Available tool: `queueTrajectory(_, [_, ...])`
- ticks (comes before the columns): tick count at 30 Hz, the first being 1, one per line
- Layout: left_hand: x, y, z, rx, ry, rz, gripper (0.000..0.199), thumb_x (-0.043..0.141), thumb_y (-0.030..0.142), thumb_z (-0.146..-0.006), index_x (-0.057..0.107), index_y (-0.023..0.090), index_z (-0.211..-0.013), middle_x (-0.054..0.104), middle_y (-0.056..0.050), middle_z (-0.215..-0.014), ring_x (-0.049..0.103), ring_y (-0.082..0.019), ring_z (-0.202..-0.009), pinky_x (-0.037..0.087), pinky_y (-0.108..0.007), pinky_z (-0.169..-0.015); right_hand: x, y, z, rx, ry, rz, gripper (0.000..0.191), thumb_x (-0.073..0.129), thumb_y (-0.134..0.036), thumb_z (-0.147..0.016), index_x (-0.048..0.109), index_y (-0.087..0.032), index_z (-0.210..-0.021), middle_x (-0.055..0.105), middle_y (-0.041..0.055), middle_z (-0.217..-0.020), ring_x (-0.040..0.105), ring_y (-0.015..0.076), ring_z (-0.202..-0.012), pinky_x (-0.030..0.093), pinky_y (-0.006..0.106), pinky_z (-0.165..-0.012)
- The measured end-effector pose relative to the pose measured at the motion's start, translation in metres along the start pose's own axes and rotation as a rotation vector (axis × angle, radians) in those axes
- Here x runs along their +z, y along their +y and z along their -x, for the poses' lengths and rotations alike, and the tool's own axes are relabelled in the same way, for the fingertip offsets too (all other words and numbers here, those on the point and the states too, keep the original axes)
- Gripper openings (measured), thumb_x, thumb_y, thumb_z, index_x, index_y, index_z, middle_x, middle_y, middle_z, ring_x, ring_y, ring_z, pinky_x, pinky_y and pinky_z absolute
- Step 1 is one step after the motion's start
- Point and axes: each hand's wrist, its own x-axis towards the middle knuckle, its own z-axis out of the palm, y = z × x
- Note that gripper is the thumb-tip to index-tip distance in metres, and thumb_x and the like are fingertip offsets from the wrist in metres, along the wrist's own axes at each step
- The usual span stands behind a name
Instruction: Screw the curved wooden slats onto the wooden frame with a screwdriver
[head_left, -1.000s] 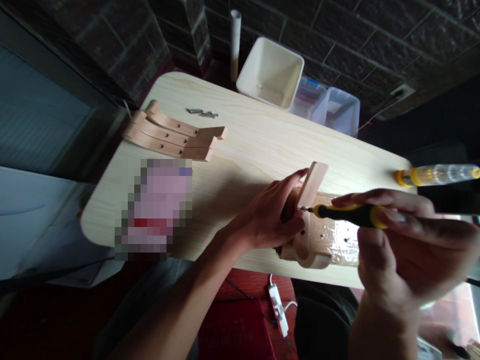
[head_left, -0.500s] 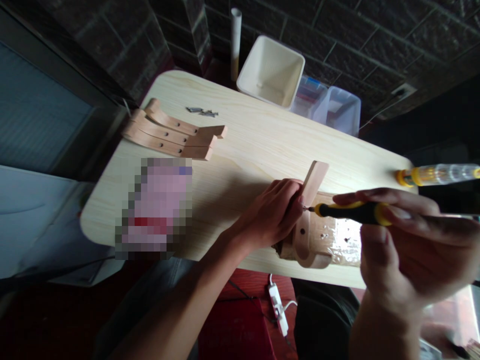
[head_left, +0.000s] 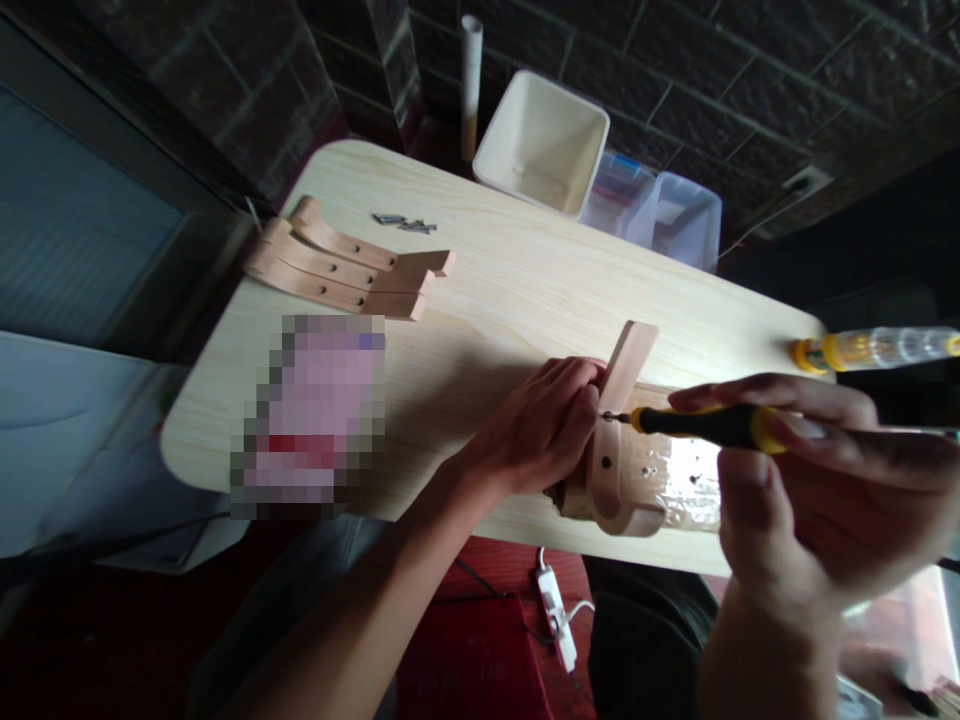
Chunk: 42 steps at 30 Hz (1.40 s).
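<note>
A curved wooden hook (head_left: 628,362) with two holes lies across a tape-covered cardboard box (head_left: 645,450). My left hand (head_left: 551,425) is closed along the hook's left side, with its fingertips partly hidden. In my right hand (head_left: 817,470) is a black-and-yellow screwdriver (head_left: 705,425), held almost level. The driver's tip meets a screw (head_left: 607,416) at the hook's upper hole, right beside my left fingers. Its lower hole (head_left: 606,462) shows dark.
More wooden hooks (head_left: 345,275) lie side by side on the table (head_left: 495,290), near several loose screws (head_left: 405,222). A blurred pinkish item (head_left: 319,400) is in front. Another yellow-and-clear tool (head_left: 874,350) is at right. Beyond the edge are a cream bin (head_left: 544,140) and clear bins (head_left: 686,220).
My left fingertips have drawn back slightly from the screw, so its head now shows at the hole. The screwdriver stays nearly in place.
</note>
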Motion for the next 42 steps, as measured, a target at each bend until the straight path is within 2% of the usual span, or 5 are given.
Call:
queueTrajectory(9, [-0.010,0.007,-0.001,-0.076,-0.014,0.106,0.036,0.032,0.038,-0.114,0.062,0.022,-0.125,0.071,-0.012,-0.141,0.066,-0.026,-0.134,0.052,-0.045,-0.119,0.001,-0.002,0.000,0.020,0.020,-0.008,0.044,0.079,-0.001,-0.089,0.077,-0.027,-0.123,0.082,0.0025,-0.122,0.084,0.0261,-0.105,0.077,0.052,-0.081])
queueTrajectory(14, [-0.016,0.007,0.000,-0.168,-0.042,0.109,0.034,0.041,0.043,-0.113,0.064,0.021,-0.124,0.078,-0.011,-0.129,0.074,-0.026,-0.117,0.057,-0.044,-0.111,0.001,-0.005,0.000,0.045,0.033,-0.018,0.041,0.073,0.001,-0.092,0.080,-0.026,-0.121,0.084,0.0011,-0.118,0.085,0.0250,-0.100,0.078,0.050,-0.079])
queueTrajectory(23, [-0.025,0.001,-0.002,-0.153,-0.100,0.105,0.032,0.047,0.042,-0.113,0.068,0.022,-0.126,0.077,-0.009,-0.133,0.073,-0.024,-0.122,0.056,-0.039,-0.109,0.000,-0.005,0.001,0.066,0.047,-0.021,0.038,0.074,0.001,-0.091,0.079,-0.024,-0.119,0.084,0.0026,-0.116,0.085,0.0258,-0.099,0.078,0.049,-0.078])
queueTrajectory(33, [-0.023,0.002,-0.004,-0.145,-0.072,0.132,0.027,0.052,0.040,-0.112,0.072,0.023,-0.121,0.078,-0.006,-0.134,0.072,-0.022,-0.126,0.055,-0.036,-0.112,-0.003,-0.005,0.001,0.037,0.037,0.013,0.034,0.075,-0.003,-0.090,0.081,-0.022,-0.117,0.083,0.0046,-0.124,0.084,0.0309,-0.109,0.077,0.055,-0.079])
queueTrajectory(42, [-0.020,-0.002,-0.004,-0.131,-0.040,0.148,0.026,0.055,0.041,-0.111,0.075,0.024,-0.114,0.079,-0.005,-0.136,0.072,-0.023,-0.130,0.055,-0.038,-0.117,-0.002,-0.006,0.001,0.089,0.014,-0.010,0.039,0.074,0.001,-0.091,0.079,-0.024,-0.119,0.085,0.0037,-0.117,0.085,0.0287,-0.101,0.078,0.053,-0.079])
